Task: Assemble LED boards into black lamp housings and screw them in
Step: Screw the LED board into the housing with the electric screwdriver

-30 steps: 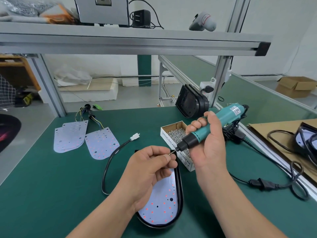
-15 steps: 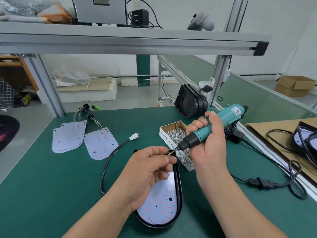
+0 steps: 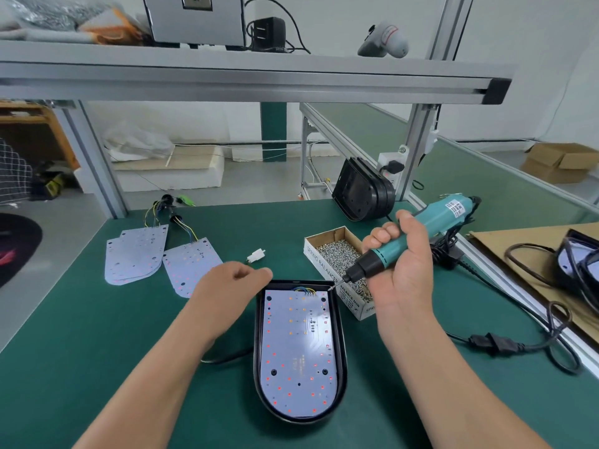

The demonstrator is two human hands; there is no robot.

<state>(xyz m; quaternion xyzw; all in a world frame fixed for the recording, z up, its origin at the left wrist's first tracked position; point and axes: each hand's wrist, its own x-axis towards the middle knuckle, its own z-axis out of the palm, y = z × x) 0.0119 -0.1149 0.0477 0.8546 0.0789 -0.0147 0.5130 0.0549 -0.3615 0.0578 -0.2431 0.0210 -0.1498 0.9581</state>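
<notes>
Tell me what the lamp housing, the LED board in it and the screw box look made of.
Lamp housing: probably moulded plastic, black, slightly glossy rim.
LED board: circuit board, white-coated, printed traces; core unclear.
Screw box: cardboard, brown inside, printed white outside.

**Matt green, gloss black, bright metal**

The bench mat [image 3: 97, 351] is a matt green, faintly textured sheet. The lamp housing [image 3: 341, 358] is smooth black plastic with a glossy rim. The LED board [image 3: 291, 351] inside it is white with a soft sheen. The screwdriver [image 3: 444, 215] has a satin teal plastic body. Shiny metal screws [image 3: 335, 254] fill a cardboard box [image 3: 319, 268]. The frame rail [image 3: 227, 81] is brushed aluminium.
</notes>
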